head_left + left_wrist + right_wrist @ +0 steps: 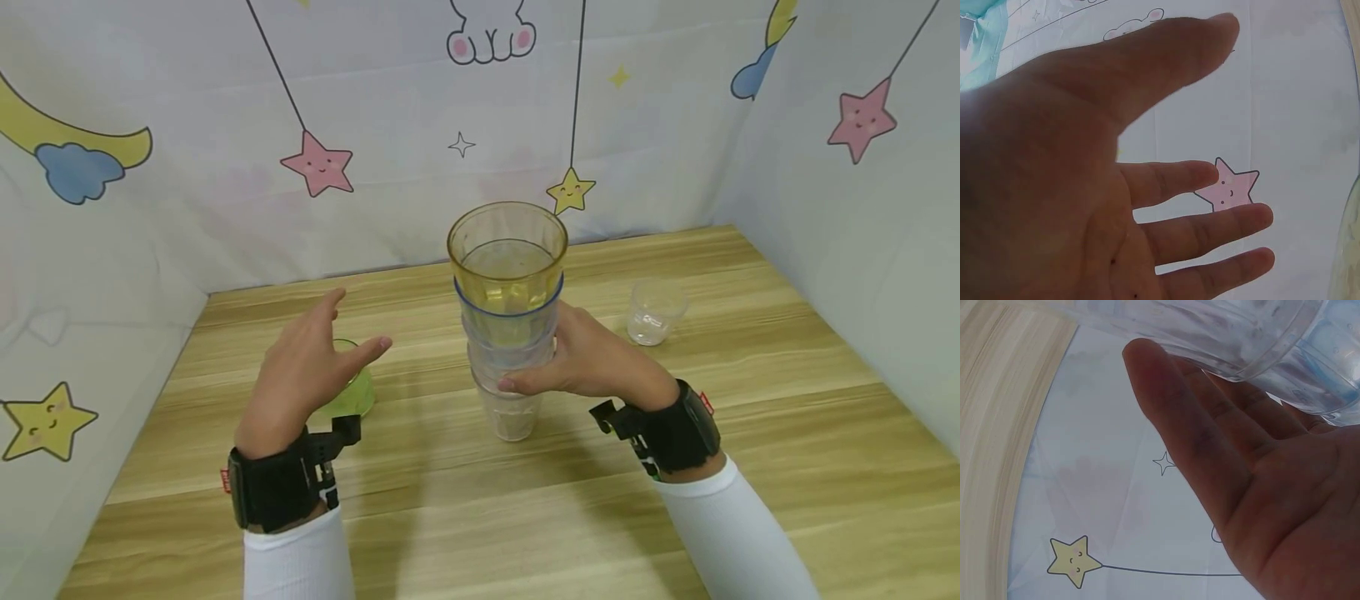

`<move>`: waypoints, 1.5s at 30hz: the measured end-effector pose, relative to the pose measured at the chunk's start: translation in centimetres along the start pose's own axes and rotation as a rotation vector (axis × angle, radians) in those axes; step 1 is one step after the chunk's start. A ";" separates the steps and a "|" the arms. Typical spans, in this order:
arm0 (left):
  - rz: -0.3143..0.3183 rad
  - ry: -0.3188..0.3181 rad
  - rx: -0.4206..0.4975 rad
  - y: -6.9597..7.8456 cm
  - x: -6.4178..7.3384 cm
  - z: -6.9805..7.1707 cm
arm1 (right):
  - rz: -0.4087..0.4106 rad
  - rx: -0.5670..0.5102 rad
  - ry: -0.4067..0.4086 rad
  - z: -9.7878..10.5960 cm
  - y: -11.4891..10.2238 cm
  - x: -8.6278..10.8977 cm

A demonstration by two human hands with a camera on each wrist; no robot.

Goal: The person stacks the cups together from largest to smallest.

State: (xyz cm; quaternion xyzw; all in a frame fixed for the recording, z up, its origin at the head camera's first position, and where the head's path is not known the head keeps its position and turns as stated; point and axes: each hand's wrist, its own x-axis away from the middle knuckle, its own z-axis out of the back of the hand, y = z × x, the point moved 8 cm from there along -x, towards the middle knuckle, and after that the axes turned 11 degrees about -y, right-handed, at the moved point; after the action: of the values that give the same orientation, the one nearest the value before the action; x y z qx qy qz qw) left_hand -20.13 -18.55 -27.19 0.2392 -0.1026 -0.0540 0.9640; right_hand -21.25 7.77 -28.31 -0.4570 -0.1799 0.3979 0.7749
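Observation:
A tall stack of nested plastic cups (510, 333) stands upright in the middle of the head view. Its top cup is yellow, one below has a blue rim, and the lower ones are clear. My right hand (600, 354) grips the stack from the right, thumb across the front and fingers mostly hidden behind. Clear cup walls (1260, 344) fill the top of the right wrist view. On the left, my left hand (303, 362) is spread with nothing in it, thumb apart from the fingers. Partly hidden behind that hand is a green cup (360, 393).
A small clear cup (654, 315) stands on the wooden table (780, 367) right of the stack. White cloth walls (397, 217) printed with stars and clouds enclose the table at the back and sides.

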 end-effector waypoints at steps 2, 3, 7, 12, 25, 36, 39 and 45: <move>0.014 -0.010 -0.006 -0.3 0.0 -0.1 | 0.000 -0.002 -0.001 0.0 0.0 0.0; 0.022 -0.015 -0.008 -0.4 0.0 -0.1 | -0.001 -0.001 0.000 0.0 0.0 0.0; 0.052 -0.032 -0.022 -0.9 -0.1 -0.3 | 0.000 0.003 0.000 0.0 0.0 0.1; 0.086 -0.043 -0.056 -1.4 -0.3 -0.5 | -0.002 0.006 -0.001 0.0 0.0 0.2; 0.141 -0.064 -0.010 -2.7 -0.4 -0.9 | -0.001 0.000 -0.003 0.0 0.1 0.2; 0.169 -0.095 0.003 -3.8 -0.7 -1.3 | 0.006 0.001 -0.004 0.0 0.2 0.0; 0.183 -0.113 0.010 -4.1 -0.9 -1.5 | 0.005 0.006 -0.003 0.0 0.1 0.0; 0.203 -0.149 0.009 -4.3 -1.1 -2.0 | -0.005 0.018 0.000 0.0 0.1 0.0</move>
State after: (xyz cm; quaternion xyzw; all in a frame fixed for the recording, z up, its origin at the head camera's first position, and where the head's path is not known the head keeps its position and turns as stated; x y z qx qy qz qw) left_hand -21.02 -21.27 -31.14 0.2274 -0.1978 0.0270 0.9531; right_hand -21.30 7.85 -28.41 -0.4495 -0.1776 0.3977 0.7799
